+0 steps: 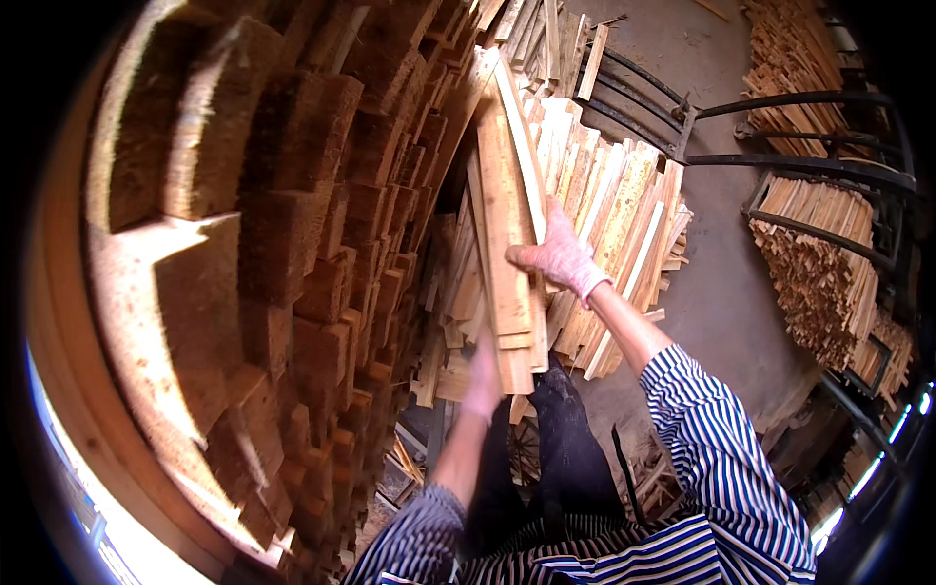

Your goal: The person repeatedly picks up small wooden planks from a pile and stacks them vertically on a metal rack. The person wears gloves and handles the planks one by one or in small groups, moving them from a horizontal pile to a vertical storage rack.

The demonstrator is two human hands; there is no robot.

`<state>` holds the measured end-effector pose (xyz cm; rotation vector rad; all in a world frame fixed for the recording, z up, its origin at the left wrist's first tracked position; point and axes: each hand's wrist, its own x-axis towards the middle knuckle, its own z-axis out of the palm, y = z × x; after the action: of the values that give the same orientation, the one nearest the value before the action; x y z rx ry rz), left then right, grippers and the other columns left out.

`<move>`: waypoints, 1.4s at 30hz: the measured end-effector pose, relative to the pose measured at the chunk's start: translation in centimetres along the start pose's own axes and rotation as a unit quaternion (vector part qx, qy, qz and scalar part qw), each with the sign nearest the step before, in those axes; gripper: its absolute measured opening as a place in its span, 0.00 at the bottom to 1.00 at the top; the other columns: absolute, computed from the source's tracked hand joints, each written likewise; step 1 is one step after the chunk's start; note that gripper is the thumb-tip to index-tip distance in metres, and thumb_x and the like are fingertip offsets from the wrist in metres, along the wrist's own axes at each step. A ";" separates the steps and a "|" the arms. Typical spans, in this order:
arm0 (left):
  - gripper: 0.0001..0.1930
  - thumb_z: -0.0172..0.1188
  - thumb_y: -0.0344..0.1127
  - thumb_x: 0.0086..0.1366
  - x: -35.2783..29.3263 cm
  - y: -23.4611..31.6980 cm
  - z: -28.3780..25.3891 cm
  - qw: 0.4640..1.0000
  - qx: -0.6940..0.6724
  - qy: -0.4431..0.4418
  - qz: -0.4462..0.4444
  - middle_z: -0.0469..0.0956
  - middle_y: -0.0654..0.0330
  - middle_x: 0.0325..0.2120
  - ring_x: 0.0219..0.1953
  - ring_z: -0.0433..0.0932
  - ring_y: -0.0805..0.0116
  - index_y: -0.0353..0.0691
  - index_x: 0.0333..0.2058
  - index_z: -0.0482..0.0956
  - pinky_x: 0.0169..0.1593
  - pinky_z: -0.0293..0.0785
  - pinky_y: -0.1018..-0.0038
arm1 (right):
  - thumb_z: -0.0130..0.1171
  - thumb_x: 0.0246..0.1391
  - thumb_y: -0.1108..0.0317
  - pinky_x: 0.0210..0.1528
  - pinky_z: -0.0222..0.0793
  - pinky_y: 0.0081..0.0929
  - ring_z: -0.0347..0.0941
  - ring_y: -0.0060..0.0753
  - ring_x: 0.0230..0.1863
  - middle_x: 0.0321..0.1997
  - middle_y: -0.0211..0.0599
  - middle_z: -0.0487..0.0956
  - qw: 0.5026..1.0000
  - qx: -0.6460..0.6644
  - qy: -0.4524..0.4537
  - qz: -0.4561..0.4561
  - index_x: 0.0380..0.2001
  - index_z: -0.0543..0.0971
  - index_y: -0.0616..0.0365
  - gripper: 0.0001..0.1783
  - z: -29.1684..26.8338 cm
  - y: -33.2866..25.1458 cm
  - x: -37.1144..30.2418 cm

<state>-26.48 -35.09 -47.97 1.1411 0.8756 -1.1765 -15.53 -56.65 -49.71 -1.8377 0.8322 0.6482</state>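
A small bundle of long wooden boards [505,210] is held lengthwise in front of me, its near end above my legs. My right hand [565,255], in a pinkish glove, grips the bundle's right edge with the thumb laid over the top board. At the lower left of the bundle is my left hand [481,382], also gloved. Motion smears its fingers, so whether they hold the boards cannot be made out. Under and right of the bundle lies a pile of pale wooden strips [609,214].
A tall stack of thick timber [292,234] rises close on my left. Black metal rails [799,161] curve across the right side. Beyond the grey floor [721,263] stand more stacks of strips [814,263]. Wood scraps lie near my feet.
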 end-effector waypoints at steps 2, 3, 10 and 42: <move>0.41 0.43 0.70 0.73 6.6 -0.5 -4.3 0.951 0.237 -0.006 0.197 0.74 0.51 0.60 0.59 0.77 0.58 0.41 0.70 0.61 0.56 0.81 0.62 | 0.82 0.38 0.55 0.75 0.56 0.43 0.56 0.58 0.72 0.72 0.69 0.58 1.000 0.003 -0.018 0.011 0.75 0.42 0.72 0.73 1.7 -2.2 -2.6; 0.44 0.46 0.72 0.71 7.7 1.8 -3.6 0.989 0.074 -0.037 0.125 0.74 0.51 0.60 0.59 0.77 0.58 0.41 0.70 0.61 0.57 0.81 0.63 | 0.82 0.38 0.54 0.79 0.52 0.43 0.52 0.60 0.77 0.75 0.71 0.53 1.000 0.008 -0.011 0.018 0.75 0.41 0.73 0.75 2.4 -1.5 -3.1; 0.46 0.73 0.59 0.58 8.5 6.3 -2.0 0.993 0.011 -0.091 0.080 0.77 0.52 0.57 0.57 0.77 0.63 0.34 0.65 0.69 0.62 0.74 0.66 | 0.71 0.52 0.49 0.58 0.73 0.43 0.68 0.56 0.64 0.79 0.66 0.47 0.989 -0.060 0.097 -0.098 0.76 0.39 0.66 0.65 7.7 6.9 -4.9; 0.71 0.86 0.45 0.41 -43.1 14.7 13.1 0.766 0.260 0.046 0.587 0.65 0.42 0.64 0.66 0.68 0.52 0.33 0.74 0.41 0.71 0.65 0.61 | 0.67 0.61 0.62 0.60 0.75 0.34 0.75 0.38 0.60 0.62 0.40 0.76 0.857 0.334 0.001 -0.392 0.66 0.67 0.60 0.34 -12.5 -12.8 -37.1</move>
<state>-21.38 -37.60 -0.94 1.7931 -0.2397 -0.2594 -27.83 -54.95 -10.39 -1.3410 0.1870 -0.1693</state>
